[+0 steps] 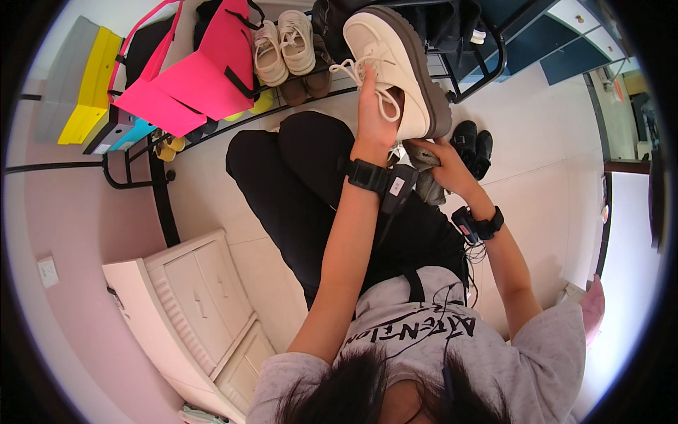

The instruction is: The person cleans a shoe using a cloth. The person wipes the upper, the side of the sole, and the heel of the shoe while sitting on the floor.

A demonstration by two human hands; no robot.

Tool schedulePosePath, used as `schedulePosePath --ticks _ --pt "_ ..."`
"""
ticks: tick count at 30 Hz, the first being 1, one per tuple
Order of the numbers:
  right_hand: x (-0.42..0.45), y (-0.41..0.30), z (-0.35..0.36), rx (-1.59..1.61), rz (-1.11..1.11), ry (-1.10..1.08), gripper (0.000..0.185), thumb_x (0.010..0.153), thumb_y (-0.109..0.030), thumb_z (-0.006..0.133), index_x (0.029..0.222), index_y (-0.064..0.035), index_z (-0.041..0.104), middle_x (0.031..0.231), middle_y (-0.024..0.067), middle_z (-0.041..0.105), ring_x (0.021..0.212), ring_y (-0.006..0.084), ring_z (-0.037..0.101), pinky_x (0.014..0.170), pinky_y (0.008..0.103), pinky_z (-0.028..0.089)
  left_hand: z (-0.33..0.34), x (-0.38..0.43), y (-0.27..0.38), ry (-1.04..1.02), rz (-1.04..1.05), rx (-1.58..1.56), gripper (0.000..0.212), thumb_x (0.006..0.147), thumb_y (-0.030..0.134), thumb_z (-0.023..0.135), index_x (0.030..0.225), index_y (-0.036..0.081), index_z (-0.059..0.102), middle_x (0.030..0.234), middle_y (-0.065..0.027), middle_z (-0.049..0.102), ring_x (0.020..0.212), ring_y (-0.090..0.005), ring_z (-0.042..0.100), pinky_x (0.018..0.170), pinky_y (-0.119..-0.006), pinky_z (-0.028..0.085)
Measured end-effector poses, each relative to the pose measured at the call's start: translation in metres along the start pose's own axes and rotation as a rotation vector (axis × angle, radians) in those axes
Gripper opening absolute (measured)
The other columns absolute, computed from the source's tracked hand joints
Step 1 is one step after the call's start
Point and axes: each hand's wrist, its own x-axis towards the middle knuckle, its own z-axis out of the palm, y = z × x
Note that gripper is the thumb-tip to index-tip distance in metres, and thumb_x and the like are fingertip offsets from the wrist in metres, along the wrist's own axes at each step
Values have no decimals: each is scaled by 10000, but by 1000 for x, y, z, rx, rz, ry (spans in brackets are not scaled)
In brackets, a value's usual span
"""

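Note:
A cream lace-up shoe (394,58) with a thick brown sole is held up in front of me, its toe pointing away. My left hand (377,114) grips it at the opening, the fingers inside the shoe and the thumb by the laces. Just below the heel, my right hand (444,161) holds a grey cloth (430,183), with its fingertips close to the underside of the sole. Whether the cloth touches the shoe cannot be made out. Both wrists wear black straps with small devices.
A black metal shoe rack (233,123) holds cream sneakers (286,45), pink bags (196,79) and several boxes (90,90). Black buckled shoes (471,148) stand on the tiled floor to the right. At the lower left is a white cabinet (196,312).

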Motion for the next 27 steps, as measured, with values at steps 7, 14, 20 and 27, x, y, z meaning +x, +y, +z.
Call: schedulePosePath --ticks 7,14,20,27 --pt "-3 -10 -18 -122 123 101 557 617 130 437 1088 -131 581 1025 174 505 954 327 512 858 322 386 0 3 -12 105 -99 651 402 813 263 595 1088 -11 492 1005 -68 555 890 -144 546 773 -281 437" --pt "5 -4 -48 -208 189 213 482 623 74 400 1019 -103 610 838 179 602 814 334 577 760 320 436 -11 23 -35 197 -301 916 364 848 277 530 1032 -37 521 995 -100 557 924 -155 521 766 -276 422" --pt "-8 -17 -67 -367 320 310 464 639 58 447 1069 -90 538 842 194 598 841 381 552 742 397 441 -22 25 -44 146 -226 465 426 896 307 444 1157 -26 399 1137 -138 490 1031 -222 513 869 -317 426" --pt "27 -65 -48 -556 -96 654 491 568 73 558 1019 -116 519 1065 42 490 862 296 553 648 343 484 -17 14 -43 57 -226 386 421 924 373 334 1141 30 448 1124 -79 518 1024 -183 507 899 -320 386"
